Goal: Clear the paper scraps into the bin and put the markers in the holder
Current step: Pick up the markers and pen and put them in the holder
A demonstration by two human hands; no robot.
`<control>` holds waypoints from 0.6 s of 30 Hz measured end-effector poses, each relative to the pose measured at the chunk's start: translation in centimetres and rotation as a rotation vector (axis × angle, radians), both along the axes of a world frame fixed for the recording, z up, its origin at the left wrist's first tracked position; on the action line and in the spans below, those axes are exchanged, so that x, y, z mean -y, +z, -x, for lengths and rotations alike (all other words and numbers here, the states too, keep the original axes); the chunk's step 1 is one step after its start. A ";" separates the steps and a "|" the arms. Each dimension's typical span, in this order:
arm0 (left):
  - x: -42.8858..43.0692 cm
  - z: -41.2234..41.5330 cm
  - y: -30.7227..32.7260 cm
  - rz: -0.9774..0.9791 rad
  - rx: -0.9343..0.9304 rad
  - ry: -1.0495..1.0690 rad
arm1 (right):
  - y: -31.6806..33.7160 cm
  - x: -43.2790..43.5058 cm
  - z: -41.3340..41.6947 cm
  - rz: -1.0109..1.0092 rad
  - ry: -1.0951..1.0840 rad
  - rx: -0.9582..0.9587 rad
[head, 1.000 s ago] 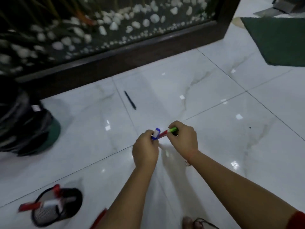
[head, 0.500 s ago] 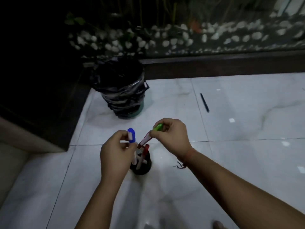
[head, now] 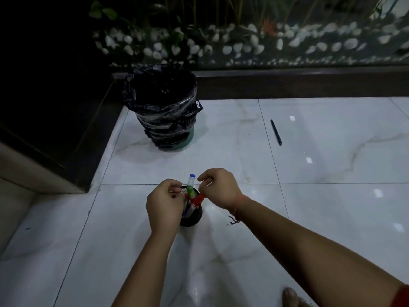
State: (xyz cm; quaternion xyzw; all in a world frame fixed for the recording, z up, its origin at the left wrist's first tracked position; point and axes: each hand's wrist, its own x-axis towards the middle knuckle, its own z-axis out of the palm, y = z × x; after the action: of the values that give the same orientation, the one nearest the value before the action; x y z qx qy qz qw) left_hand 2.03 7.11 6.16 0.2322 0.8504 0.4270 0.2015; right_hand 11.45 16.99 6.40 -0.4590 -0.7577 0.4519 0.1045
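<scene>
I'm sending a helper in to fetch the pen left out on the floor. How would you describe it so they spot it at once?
Start at the bin lined with a black bag by the dark planter ledge. Look right across the white marble floor to the pen, lying alone beside a tile seam. It is thin and dark, unlike the coloured markers standing in the holder.

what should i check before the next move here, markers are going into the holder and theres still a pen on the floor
1. Holder upright on the floor tile: ok.
2. Blue-capped marker, green marker and red marker standing in the holder: ok, though their lower ends are hidden.
3. Left hand clear of the markers: cannot tell, its fingers are curled right beside them.
4. Right hand free to reach out: cannot tell, its fingertips sit close to the red marker.
5. Black pen put away: not ok, it lies on the floor right of the bin.
6. Paper scraps cleared: cannot tell, small pale spots on the tiles may be glare.
</scene>
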 end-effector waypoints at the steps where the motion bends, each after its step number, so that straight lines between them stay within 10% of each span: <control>1: 0.0 -0.3 0.0 0.004 -0.020 0.012 | -0.1 0.1 -0.2 0.003 -0.012 -0.017; 18: -13.9 -8.7 0.3 -0.194 0.094 -0.211 | -0.8 -11.0 -9.0 0.060 -0.535 -0.171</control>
State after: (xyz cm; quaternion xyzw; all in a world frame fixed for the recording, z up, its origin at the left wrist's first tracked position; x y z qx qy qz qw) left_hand 10.76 20.99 6.43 0.3184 0.7656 0.4940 0.2617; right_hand 20.45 28.01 5.64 -0.6057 -0.5843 0.4678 0.2701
